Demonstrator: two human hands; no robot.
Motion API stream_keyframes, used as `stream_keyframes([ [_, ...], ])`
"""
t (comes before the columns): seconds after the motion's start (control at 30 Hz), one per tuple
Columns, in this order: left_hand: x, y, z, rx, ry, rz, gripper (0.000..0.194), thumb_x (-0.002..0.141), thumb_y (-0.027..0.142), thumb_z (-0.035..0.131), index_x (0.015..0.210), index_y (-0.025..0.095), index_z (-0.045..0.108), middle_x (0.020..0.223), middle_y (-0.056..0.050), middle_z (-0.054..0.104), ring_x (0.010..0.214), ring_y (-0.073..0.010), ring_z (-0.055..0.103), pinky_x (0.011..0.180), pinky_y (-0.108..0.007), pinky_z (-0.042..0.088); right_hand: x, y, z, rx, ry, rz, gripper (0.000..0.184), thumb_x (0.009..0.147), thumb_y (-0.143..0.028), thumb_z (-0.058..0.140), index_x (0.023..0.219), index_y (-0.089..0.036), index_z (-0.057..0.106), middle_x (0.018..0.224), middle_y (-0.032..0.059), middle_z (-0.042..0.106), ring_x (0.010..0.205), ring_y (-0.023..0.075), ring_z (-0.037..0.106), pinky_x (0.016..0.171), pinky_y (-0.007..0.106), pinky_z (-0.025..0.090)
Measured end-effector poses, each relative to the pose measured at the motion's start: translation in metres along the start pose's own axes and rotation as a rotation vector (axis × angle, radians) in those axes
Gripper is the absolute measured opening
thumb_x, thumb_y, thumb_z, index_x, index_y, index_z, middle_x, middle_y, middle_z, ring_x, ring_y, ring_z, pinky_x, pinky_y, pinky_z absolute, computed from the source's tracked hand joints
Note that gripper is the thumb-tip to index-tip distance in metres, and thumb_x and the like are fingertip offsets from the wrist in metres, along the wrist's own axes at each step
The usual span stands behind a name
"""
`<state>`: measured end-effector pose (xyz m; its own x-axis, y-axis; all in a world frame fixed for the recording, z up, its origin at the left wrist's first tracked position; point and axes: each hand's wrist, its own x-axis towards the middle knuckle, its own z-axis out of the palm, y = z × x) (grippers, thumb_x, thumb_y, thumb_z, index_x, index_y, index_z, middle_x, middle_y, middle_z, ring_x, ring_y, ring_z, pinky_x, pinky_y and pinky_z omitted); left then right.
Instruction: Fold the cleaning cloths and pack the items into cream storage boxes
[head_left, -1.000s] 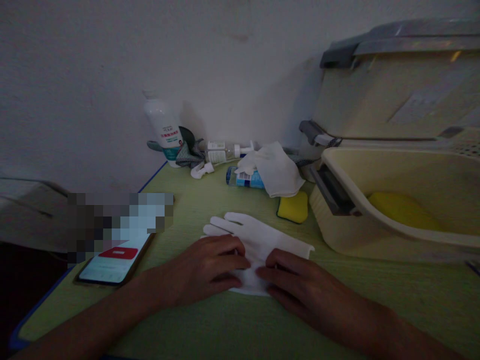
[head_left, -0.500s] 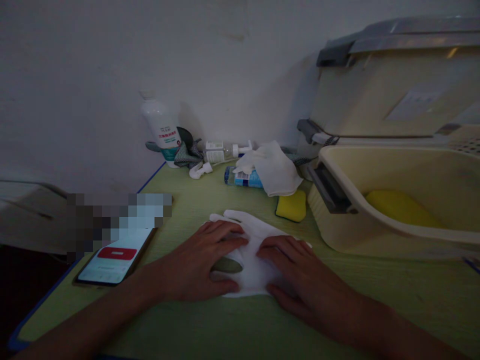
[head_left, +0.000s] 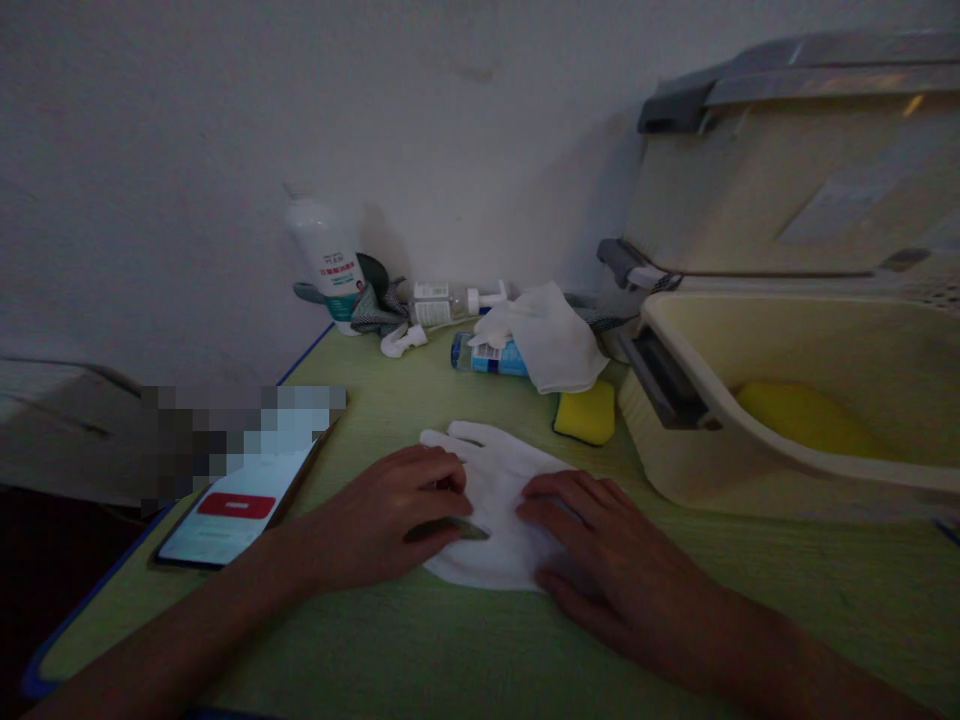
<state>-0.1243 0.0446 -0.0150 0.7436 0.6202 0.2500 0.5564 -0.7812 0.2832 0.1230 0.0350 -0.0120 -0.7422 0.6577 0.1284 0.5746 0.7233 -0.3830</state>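
Observation:
A white glove (head_left: 491, 500) lies flat on the table, its fingers pointing away from me. My left hand (head_left: 397, 510) rests on the glove's left side. Its fingers are bent, with a gap between thumb and index finger; the tips of the other fingers are partly hidden. On the right side of the glove lies my right hand (head_left: 607, 555), fingertips touching the cloth and thumb spread from the fingers. Just beyond the glove are a yellow sponge (head_left: 585, 412) and a crumpled white cloth (head_left: 559, 340) lying over a blue-labelled bottle (head_left: 491, 355).
A phone (head_left: 240, 500) with a lit screen lies at the left edge of the green table (head_left: 420, 660). Against the wall are a white bottle (head_left: 322, 260) and a clear pump bottle (head_left: 435, 302) on its side. An open cream bin (head_left: 675, 465) at right holds a yellow item (head_left: 806, 415).
My left hand has shifted slightly left and its fingers have curled in more, uncovering more of the glove. My right hand has stayed nearly in place.

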Motion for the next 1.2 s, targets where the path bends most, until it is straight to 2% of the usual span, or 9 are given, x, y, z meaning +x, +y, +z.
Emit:
stream_keyframes([
  [0.53,0.005,0.001,0.002,0.041,-0.1,-0.042,0.011,0.084,0.01,0.05,0.077,0.016,0.055,0.078,-0.001,0.057,0.075,-0.0144,0.053,0.072,-0.026,0.041,0.0,-0.001,-0.001,-0.021,0.01,-0.014,0.032,0.08,-0.018,0.053,0.111,-0.018,0.056,0.112,0.0096,0.058,0.106,0.0243,0.05,0.09,0.047,0.042],
  [0.6,0.004,0.002,0.001,0.022,-0.063,-0.036,0.009,0.085,0.013,0.051,0.078,0.016,0.056,0.081,-0.002,0.058,0.077,-0.0148,0.054,0.073,-0.027,0.042,0.001,-0.001,-0.001,-0.033,0.035,-0.028,0.027,0.079,-0.016,0.054,0.105,-0.017,0.059,0.108,0.0098,0.06,0.103,0.0247,0.053,0.087,0.047,0.045],
  [0.7,0.004,0.002,0.002,-0.023,0.092,-0.04,0.01,0.087,0.019,0.049,0.084,0.016,0.058,0.089,-0.005,0.059,0.084,-0.0154,0.055,0.076,-0.027,0.045,0.001,-0.001,0.001,-0.024,0.152,-0.065,0.02,0.08,-0.014,0.05,0.097,-0.016,0.061,0.099,0.0102,0.062,0.094,0.0225,0.057,0.08,0.041,0.05],
  [0.77,0.006,0.002,0.005,-0.016,0.197,-0.07,0.014,0.089,0.021,0.046,0.092,0.015,0.059,0.096,-0.008,0.058,0.091,-0.0164,0.054,0.08,-0.028,0.046,0.003,0.0,0.002,-0.007,0.246,-0.089,0.021,0.083,-0.012,0.045,0.096,-0.014,0.061,0.097,0.011,0.063,0.089,0.0199,0.059,0.077,0.036,0.052],
  [0.83,0.01,0.003,0.009,0.015,0.229,-0.115,0.021,0.09,0.022,0.044,0.104,0.013,0.057,0.107,-0.011,0.057,0.101,-0.0186,0.053,0.087,-0.033,0.045,0.005,0.001,0.003,-0.016,0.301,-0.102,0.024,0.084,-0.009,0.041,0.099,-0.012,0.06,0.098,0.0122,0.063,0.09,0.0189,0.06,0.078,0.033,0.053],
  [0.9,0.014,0.006,0.013,0.045,0.184,-0.158,0.031,0.091,0.026,0.042,0.115,0.012,0.053,0.121,-0.015,0.054,0.112,-0.0217,0.049,0.094,-0.038,0.042,0.007,0.002,0.004,-0.052,0.311,-0.092,0.028,0.085,-0.008,0.039,0.104,-0.012,0.059,0.103,0.0133,0.063,0.095,0.0197,0.06,0.081,0.035,0.054],
  [1.0,0.018,0.009,0.019,0.082,0.052,-0.193,0.045,0.091,0.035,0.041,0.127,0.009,0.044,0.137,-0.017,0.042,0.127,-0.0252,0.038,0.102,-0.043,0.036,0.011,0.004,0.006,-0.095,0.291,-0.044,0.032,0.085,-0.01,0.038,0.111,-0.011,0.057,0.111,0.0146,0.063,0.102,0.0213,0.06,0.086,0.039,0.052],
  [1.1,0.018,0.012,0.023,0.114,-0.073,-0.198,0.058,0.09,0.042,0.04,0.136,0.008,0.032,0.145,-0.016,0.031,0.134,-0.025,0.028,0.107,-0.042,0.03,0.013,0.006,0.009,-0.112,0.249,-0.003,0.036,0.087,-0.012,0.038,0.118,-0.008,0.054,0.12,0.0166,0.059,0.109,0.0219,0.056,0.091,0.04,0.049],
  [1.2,0.016,0.012,0.024,0.144,-0.125,-0.204,0.064,0.09,0.046,0.038,0.14,0.01,0.023,0.148,-0.014,0.024,0.137,-0.0249,0.021,0.11,-0.042,0.024,0.012,0.007,0.014,-0.138,0.163,0.006,0.043,0.086,-0.017,0.041,0.127,-0.004,0.047,0.131,0.0187,0.049,0.121,0.0236,0.047,0.098,0.042,0.044],
])
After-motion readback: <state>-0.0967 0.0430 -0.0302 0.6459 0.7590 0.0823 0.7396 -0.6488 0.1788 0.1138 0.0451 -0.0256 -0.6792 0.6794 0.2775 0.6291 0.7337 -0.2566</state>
